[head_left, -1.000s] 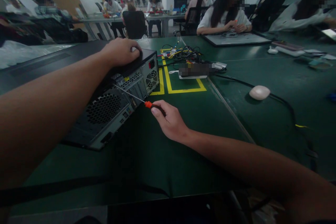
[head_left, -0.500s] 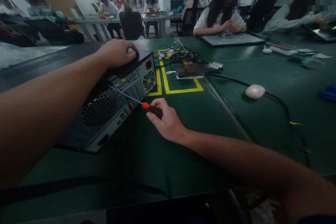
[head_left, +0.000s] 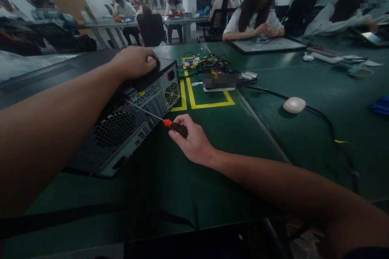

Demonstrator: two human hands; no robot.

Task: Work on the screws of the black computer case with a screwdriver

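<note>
A black desktop computer case (head_left: 91, 62) lies on the table, its rear panel with vents, ports and a fan grille facing me. On its top near the rear edge rests my left hand (head_left: 136, 62), thumb and fingers apart and holding nothing. My right hand (head_left: 194, 139) is closed around the dark handle of a screwdriver (head_left: 178, 127) with an orange collar. The thin shaft points left and up at the rear panel, above the large honeycomb vent. Its tip appears to meet the panel, though the exact contact point is too small and dark to make out.
Tangled cables (head_left: 212, 64) and a power strip (head_left: 220, 83) lie beyond the case, by yellow tape (head_left: 209, 106) on the green table. A pale oval object (head_left: 294, 105) sits on a black cable at right. Across the table a person (head_left: 255, 20) works over a flat panel (head_left: 270, 45).
Almost nothing differs. The view has shifted very slightly, while both hands, the screwdriver and the computer case keep their places relative to each other.
</note>
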